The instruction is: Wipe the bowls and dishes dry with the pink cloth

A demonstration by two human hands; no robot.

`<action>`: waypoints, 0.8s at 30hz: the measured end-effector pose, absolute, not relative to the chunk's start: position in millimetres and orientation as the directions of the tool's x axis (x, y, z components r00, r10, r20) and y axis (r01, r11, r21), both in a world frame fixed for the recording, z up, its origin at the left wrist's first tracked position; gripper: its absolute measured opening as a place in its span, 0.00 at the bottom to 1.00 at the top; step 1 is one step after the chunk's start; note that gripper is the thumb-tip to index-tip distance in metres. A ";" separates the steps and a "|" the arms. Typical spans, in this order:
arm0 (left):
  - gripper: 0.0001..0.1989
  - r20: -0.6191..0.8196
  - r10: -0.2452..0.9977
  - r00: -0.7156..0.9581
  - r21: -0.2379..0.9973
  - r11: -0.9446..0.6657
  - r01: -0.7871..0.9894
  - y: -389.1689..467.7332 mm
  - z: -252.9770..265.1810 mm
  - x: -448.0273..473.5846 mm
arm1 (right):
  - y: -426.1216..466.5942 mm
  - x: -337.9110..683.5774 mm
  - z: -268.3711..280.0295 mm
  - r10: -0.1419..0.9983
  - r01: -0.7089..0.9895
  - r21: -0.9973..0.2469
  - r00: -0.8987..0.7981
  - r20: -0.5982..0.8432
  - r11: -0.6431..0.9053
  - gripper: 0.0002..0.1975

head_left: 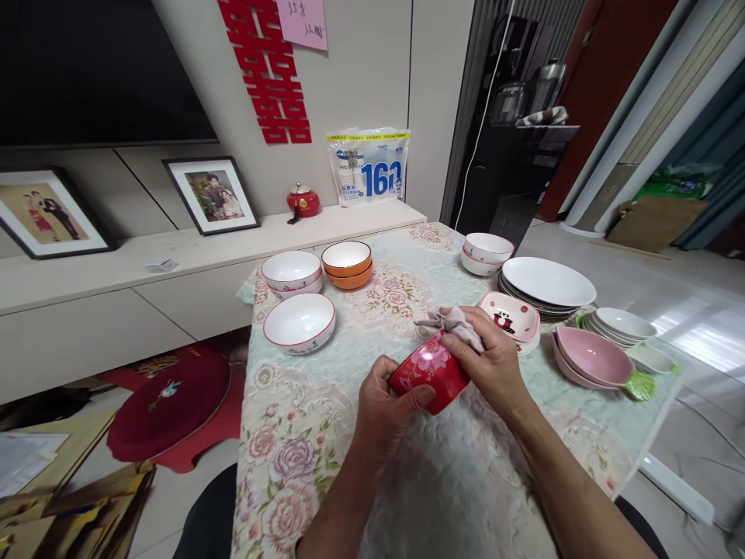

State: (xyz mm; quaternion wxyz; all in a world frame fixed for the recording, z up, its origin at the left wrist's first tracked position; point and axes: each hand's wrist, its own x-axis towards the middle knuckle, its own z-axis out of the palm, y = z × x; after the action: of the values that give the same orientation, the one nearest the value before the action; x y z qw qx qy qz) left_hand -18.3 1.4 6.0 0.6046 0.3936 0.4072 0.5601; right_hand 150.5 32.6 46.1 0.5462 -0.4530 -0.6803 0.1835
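A red bowl (429, 373) with a pink flower pattern is held tilted above the flowered tablecloth, its outside turned toward me. My left hand (389, 404) grips it from the left, thumb across the near side. Over its upper right rim, my right hand (486, 353) presses a pale pinkish cloth (457, 324), with the thumb on the bowl's edge. The fingers behind the cloth are partly hidden. Just beyond my right hand lies a pink square dish (510, 314) with a cat design.
White red-rimmed bowls (299, 322) and stacked orange bowls (348, 264) stand at the left. On the right are white bowls (487, 248), stacked plates (548, 281), pink leaf-shaped dishes (594, 359) and small white bowls (625, 322). Behind the table (303, 419) runs a low cabinet (279, 233).
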 end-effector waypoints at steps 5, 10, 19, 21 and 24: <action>0.21 -0.056 0.998 0.008 0.911 0.054 -0.408 1.0 6.4 -19.0 | 11.7 132.3 62.8 0.712 0.525 -0.534 -0.220 0.667 0.662 0.14; 0.11 0.006 0.999 -0.051 0.965 -0.019 -0.260 2.6 3.9 -17.8 | -4.5 109.5 68.7 0.614 0.522 -0.371 -0.436 0.658 0.768 0.13; 0.15 -0.068 0.988 0.135 0.881 0.123 -0.456 -5.2 9.1 -17.3 | 30.6 136.5 49.3 0.752 0.564 -0.590 -0.089 0.653 0.578 0.12; 0.15 -0.045 0.989 0.140 0.878 0.106 -0.467 -6.1 9.2 -18.2 | 40.7 148.0 41.1 0.864 0.495 -0.755 0.017 0.503 0.429 0.13; 0.14 -0.006 0.989 0.147 0.877 0.076 -0.475 -7.0 8.6 -18.5 | 43.8 153.7 34.7 0.915 0.429 -0.849 0.110 0.387 0.307 0.14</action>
State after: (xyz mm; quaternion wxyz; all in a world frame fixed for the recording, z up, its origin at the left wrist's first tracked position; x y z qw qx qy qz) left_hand -18.5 -7.0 8.6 0.6529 0.3841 0.3346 0.5606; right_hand 153.7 43.8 34.7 0.5144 -0.5390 -0.6237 0.2362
